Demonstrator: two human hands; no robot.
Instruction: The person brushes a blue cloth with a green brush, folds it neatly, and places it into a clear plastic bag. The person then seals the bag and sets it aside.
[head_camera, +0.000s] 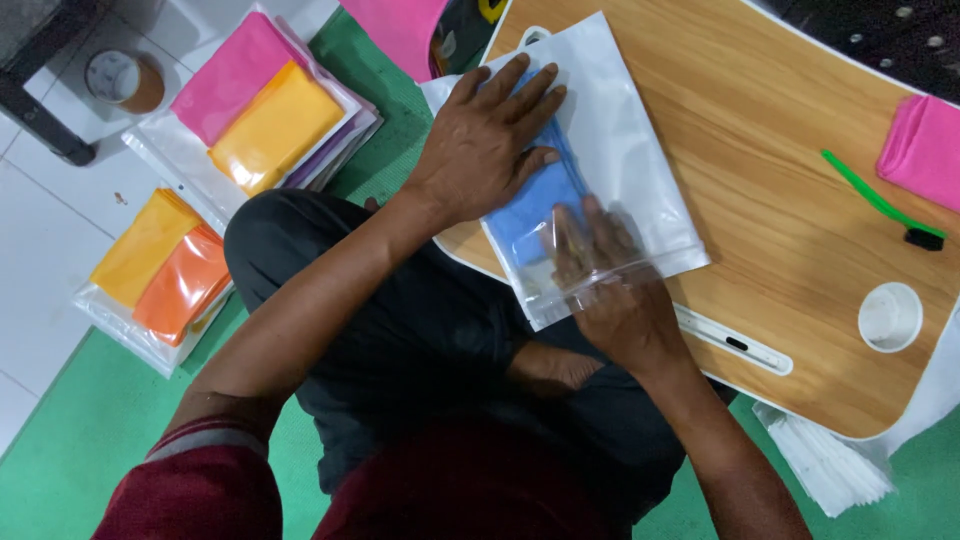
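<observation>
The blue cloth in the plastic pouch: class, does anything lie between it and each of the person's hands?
Yes. The left hand presses on top of the pouch, whose film separates it from the blue cloth. The right hand's fingers are inside the pouch, apparently against the cloth directly.

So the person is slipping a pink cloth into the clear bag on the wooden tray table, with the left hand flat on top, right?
Not quite. The cloth inside the bag is blue, not pink; pink cloth lies apart at the table's far edge. The head view shows it. The rest holds: the left hand lies flat on the bag, and the right hand reaches into its open end.
</observation>
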